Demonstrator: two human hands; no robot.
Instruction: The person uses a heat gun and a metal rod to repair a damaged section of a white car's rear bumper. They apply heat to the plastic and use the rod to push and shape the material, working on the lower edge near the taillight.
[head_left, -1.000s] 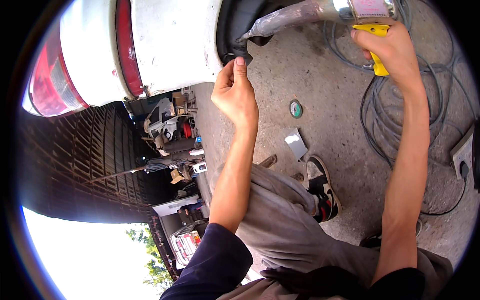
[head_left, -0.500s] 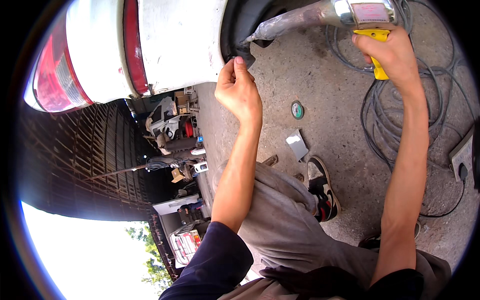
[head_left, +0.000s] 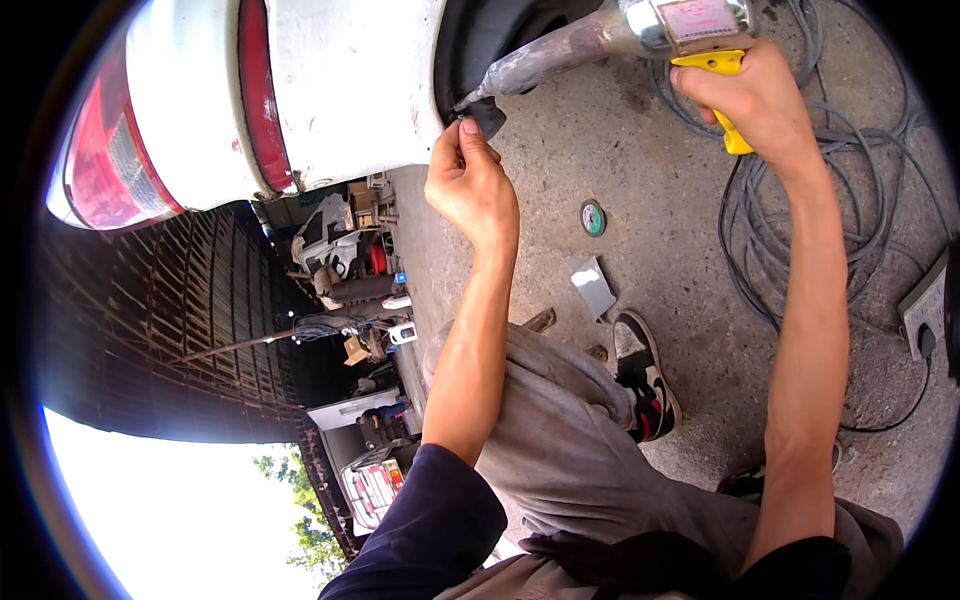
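Note:
My right hand point(head_left: 765, 105) is closed round the yellow handle of a heat gun point(head_left: 600, 38) with a metal body and a long, tapering, stained nozzle. The nozzle points left, its tip just above the fingertips of my left hand point(head_left: 475, 190). That hand is closed in a pinch at the edge of a black plastic liner point(head_left: 487, 117), beside the rim of a white car body panel point(head_left: 350, 85). Something small and dark shows between thumb and finger, but its kind is unclear.
Grey cable point(head_left: 760, 250) lies coiled on the concrete at right, near a power strip point(head_left: 925, 305) with a plug in it. A round green-faced disc point(head_left: 593, 217) and a small grey sheet point(head_left: 594, 288) lie by my shoe point(head_left: 640, 370). Cluttered workshop items point(head_left: 345, 240) stand at left.
The heat gun and my right hand have shifted left, bringing the nozzle tip left and down toward my left fingertips. My left hand has moved slightly, still pinched.

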